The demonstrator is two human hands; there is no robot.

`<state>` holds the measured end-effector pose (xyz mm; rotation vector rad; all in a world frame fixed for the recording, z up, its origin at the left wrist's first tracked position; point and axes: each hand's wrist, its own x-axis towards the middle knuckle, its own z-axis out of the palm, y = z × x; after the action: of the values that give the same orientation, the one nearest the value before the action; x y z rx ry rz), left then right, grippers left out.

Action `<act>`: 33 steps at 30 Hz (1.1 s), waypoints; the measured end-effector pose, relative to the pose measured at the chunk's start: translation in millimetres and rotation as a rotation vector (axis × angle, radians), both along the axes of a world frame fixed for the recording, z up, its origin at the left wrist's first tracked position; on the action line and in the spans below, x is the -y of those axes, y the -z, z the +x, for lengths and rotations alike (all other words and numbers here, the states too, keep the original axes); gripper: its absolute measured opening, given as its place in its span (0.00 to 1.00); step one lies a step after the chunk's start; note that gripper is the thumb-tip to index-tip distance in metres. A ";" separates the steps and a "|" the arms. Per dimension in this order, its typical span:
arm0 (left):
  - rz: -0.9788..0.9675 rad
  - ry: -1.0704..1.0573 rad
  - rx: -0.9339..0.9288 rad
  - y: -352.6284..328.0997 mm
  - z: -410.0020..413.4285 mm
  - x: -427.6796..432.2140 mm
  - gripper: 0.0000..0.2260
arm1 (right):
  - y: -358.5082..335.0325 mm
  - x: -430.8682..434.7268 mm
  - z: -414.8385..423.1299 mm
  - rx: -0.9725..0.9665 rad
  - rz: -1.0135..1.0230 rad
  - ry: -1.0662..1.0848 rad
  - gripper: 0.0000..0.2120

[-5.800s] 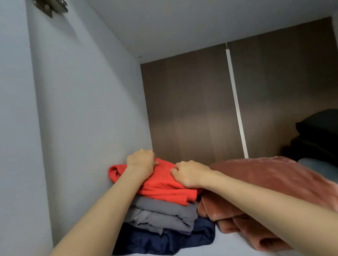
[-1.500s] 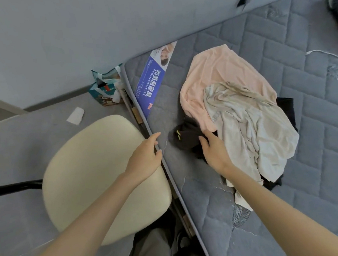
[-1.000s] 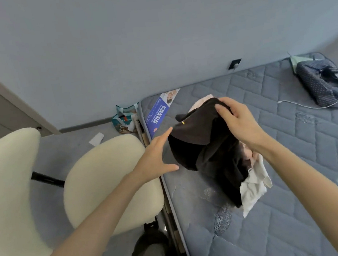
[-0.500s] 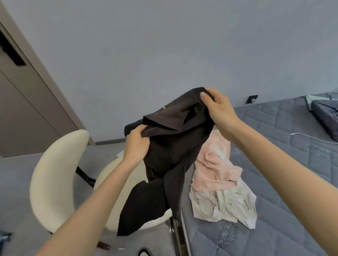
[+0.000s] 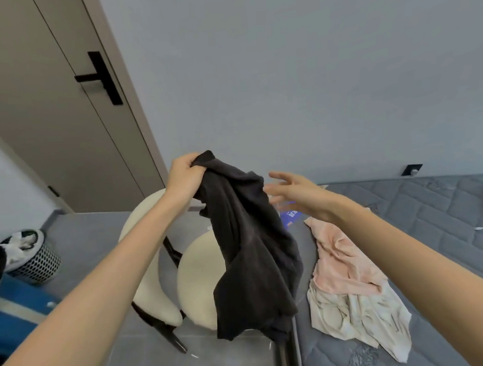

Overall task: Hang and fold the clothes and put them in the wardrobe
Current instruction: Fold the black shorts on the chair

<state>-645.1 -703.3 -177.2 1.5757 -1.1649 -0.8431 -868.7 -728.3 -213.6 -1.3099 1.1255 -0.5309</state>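
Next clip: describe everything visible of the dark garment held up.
The dark brown-black fabric garment, creased, hangs unfolded in mid-air, its top bunched in the left hand, which grips it. Its lower folds dangle in front of the cream chair and the edge of the grey quilted mattress. The right hand, fingers spread, is beside it; contact cannot be told.

right hand (image 5: 292, 194) blurred; black garment (image 5: 251, 256) hides part of chair (image 5: 196, 277).

Two hands (image 5: 184, 178) (image 5: 298, 194), one chair (image 5: 198, 279), one door (image 5: 49, 119)
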 end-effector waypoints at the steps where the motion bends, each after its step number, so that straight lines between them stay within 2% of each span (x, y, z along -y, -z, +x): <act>1: 0.007 0.012 -0.039 -4.3 -3.7 2.1 0.12 | 3.4 -4.6 4.3 -0.074 -0.004 -0.084 0.34; 3: 0.009 0.068 -0.124 -13.2 -16.3 6.6 0.14 | 10.4 -16.2 17.7 -0.187 -0.038 -0.285 0.41; 5: 0.002 0.129 -0.212 -23.6 -28.6 12.2 0.14 | 20.2 -26.2 35.7 -0.241 -0.138 -0.363 0.35; 7: -0.014 0.184 -0.291 -36.9 -34.2 19.5 0.14 | 28.2 -27.1 49.8 -0.339 -0.336 -0.215 0.23; 9: -0.055 0.229 -0.344 -51.3 -30.0 27.0 0.14 | 26.5 -20.6 55.3 -0.418 -0.503 -0.014 0.16; 12: -0.147 0.303 -0.329 -64.3 -3.3 39.7 0.08 | 5.6 -5.6 56.6 -0.235 -0.537 0.123 0.10; 13: -0.143 0.336 -0.304 -63.6 8.8 42.7 0.10 | -5.5 -1.0 57.8 -0.152 -0.517 0.147 0.09; 16: 0.002 0.343 -0.194 -48.8 40.6 40.1 0.32 | -34.8 15.6 64.8 0.091 -0.456 0.237 0.06; 17: 0.066 0.346 -0.147 -39.2 48.3 37.4 0.36 | -44.8 20.7 68.6 0.169 -0.442 0.258 0.06; 20: 0.260 0.485 -0.036 -2.1 62.2 28.3 0.40 | -73.5 33.2 81.6 0.375 -0.387 0.278 0.07; 22: 0.330 0.642 -0.039 16.8 62.3 23.1 0.39 | -85.3 39.9 87.4 0.397 -0.381 0.272 0.07; 24: 0.366 0.689 -0.001 26.4 58.2 24.1 0.39 | -91.3 46.3 88.7 0.391 -0.405 0.270 0.06; 25: 0.374 0.664 0.022 27.6 56.1 26.3 0.35 | -92.7 49.6 87.0 0.326 -0.460 0.284 0.07; 26: 0.369 0.627 0.037 27.4 54.6 29.6 0.30 | -94.4 53.0 84.2 0.183 -0.554 0.306 0.08; 28: 0.341 0.557 0.042 25.4 52.2 35.6 0.20 | -91.2 61.3 75.1 -0.262 -0.760 0.331 0.15; 29: 0.319 0.530 0.032 24.8 51.0 38.4 0.16 | -86.9 63.9 70.1 -0.431 -0.795 0.323 0.19; 31: 0.276 0.470 -0.011 22.3 47.5 43.9 0.11 | -76.5 62.5 62.4 -0.530 -0.774 0.249 0.26; 33: 0.245 0.383 -0.122 17.1 42.5 49.7 0.13 | -65.0 54.1 59.0 -0.573 -0.792 0.149 0.28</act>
<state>-602.6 -753.1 -194.3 1.4883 -1.3348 -1.3581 -809.7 -782.4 -148.7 -2.1653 1.5674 -0.7827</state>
